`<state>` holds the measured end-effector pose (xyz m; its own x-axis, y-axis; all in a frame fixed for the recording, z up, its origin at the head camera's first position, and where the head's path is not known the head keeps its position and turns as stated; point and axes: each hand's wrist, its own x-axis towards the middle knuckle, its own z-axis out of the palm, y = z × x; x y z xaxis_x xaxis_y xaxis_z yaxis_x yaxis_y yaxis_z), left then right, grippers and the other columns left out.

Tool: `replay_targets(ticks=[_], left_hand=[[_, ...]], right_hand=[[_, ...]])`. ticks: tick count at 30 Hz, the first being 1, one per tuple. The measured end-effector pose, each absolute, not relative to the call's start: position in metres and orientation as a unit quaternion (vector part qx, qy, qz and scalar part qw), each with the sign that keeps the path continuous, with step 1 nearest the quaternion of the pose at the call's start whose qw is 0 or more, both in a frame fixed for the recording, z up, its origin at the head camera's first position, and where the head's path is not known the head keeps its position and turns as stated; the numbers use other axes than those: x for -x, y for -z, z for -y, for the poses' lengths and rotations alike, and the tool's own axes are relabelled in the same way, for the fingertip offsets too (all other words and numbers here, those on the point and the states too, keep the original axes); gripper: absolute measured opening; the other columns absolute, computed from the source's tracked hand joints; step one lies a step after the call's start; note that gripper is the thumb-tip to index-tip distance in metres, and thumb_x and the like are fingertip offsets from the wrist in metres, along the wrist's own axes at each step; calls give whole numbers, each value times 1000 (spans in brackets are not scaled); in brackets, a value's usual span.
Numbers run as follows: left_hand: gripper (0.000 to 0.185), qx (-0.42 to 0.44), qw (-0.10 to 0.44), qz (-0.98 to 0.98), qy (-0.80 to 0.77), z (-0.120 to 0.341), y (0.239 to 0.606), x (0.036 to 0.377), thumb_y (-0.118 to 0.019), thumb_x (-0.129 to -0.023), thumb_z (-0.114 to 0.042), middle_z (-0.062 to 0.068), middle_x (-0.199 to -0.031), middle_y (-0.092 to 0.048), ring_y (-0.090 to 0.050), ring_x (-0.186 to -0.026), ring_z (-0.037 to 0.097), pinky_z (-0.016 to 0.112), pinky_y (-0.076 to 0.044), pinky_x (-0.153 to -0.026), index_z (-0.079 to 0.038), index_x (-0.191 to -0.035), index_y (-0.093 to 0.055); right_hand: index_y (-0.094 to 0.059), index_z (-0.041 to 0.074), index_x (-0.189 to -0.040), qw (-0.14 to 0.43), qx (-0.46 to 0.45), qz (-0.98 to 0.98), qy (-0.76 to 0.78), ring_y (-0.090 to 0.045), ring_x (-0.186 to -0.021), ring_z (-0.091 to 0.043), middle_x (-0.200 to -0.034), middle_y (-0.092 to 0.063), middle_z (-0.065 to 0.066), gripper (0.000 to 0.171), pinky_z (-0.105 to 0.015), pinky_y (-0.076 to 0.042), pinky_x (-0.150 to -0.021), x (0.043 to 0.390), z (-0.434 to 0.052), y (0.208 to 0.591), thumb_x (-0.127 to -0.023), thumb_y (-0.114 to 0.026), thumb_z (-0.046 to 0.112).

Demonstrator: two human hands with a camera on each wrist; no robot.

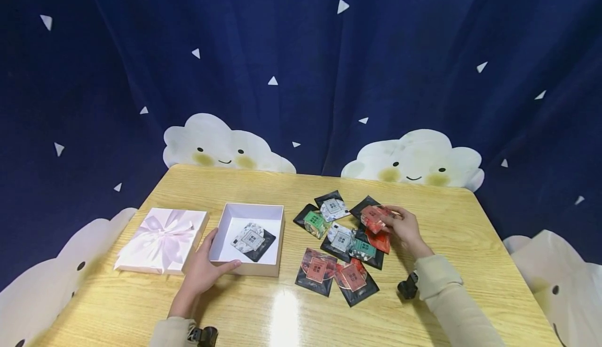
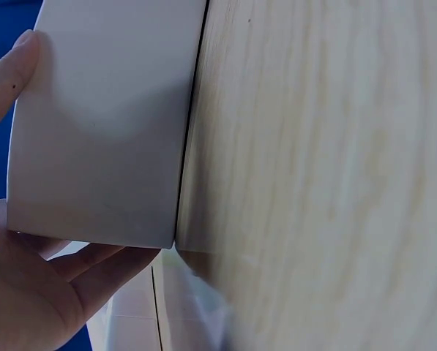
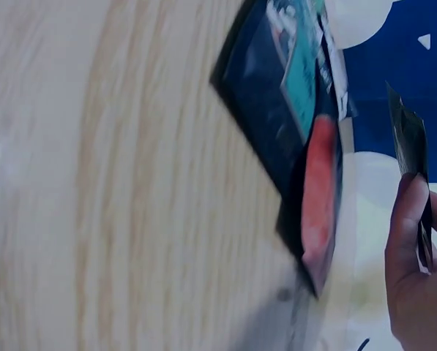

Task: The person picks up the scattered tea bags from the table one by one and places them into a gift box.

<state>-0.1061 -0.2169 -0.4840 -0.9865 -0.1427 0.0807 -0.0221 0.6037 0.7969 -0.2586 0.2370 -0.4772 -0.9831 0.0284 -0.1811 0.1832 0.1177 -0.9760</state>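
white box (image 1: 261, 269) is gripped at its near left corner by the left hand (image 1: 204, 268); a red-labelled packet (image 1: 373, 217) is pinched by the right hand (image 1: 404, 228) above loose packets (image 1: 316, 273). packing appears in hand; a leftward carry into the box seems called for.

The head view looks forward-down at the table (image 1: 235, 310) both close-up wrist views share.

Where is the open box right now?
In the head view, the box stands left of centre, between the bow and the spread packets, held by the left hand.
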Motion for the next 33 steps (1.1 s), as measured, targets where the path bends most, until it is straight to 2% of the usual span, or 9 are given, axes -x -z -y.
replay_targets(ticks=[8,14,23,33], left_hand=[[102,-46,69,892,444,217,484,106,-82,-65,-27,31,-138,-30,-32,-124,44,54,-28,-101,5,-140,-21],[102,-47,68,893,442,217,485,106,-82,-66,-28,31,-139,-29,-31,-124,45,54,-28,-101,5,-140,-21],[101,-47,70,893,442,216,486,106,-82,-66,-28,30,-138,-30,-33,-124,44,53,-28,-101,4,-140,-21],[101,-29,110,890,443,216,489,105,-83,-62,-27,33,-133,-36,-38,-117,46,57,-32,-95,7,-137,-25]], right_hand=[[-43,-11,-126,44,-49,-738,671,-60,-59,-6,-73,-61,3,41,-22,-54,-57,253,-224,469,-86,-55,-6],[-43,-9,-126,53,-38,-734,676,-61,-61,-7,-76,-61,2,41,-26,-55,-62,247,-214,459,-87,-56,-3],[-41,-11,-127,66,-21,-708,702,-60,-61,-5,-73,-60,5,42,-20,-53,-58,239,-200,444,-87,-53,-7],[-42,-11,-125,67,1,-710,701,-59,-61,-5,-73,-58,4,41,-22,-53,-57,232,-184,437,-87,-54,-6]])
